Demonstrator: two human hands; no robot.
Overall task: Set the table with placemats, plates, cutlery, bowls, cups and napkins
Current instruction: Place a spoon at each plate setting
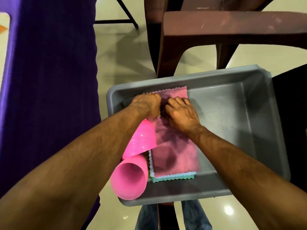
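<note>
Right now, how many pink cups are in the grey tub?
2. One pink cup lies on its side at the tub's near left corner; the other is just behind it, mouth down. More may be hidden under the arms.

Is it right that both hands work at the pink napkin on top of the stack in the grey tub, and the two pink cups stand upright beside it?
Not quite. In the head view both cups lie on their sides, not upright. The left hand and right hand do work at the pink napkin in the grey tub.

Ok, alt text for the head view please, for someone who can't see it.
Both hands, left hand and right hand, pinch the top pink napkin of a folded stack inside a grey plastic tub. Two pink cups lie on their sides at the tub's left, beside a purple tablecloth and brown plastic chair.
</note>
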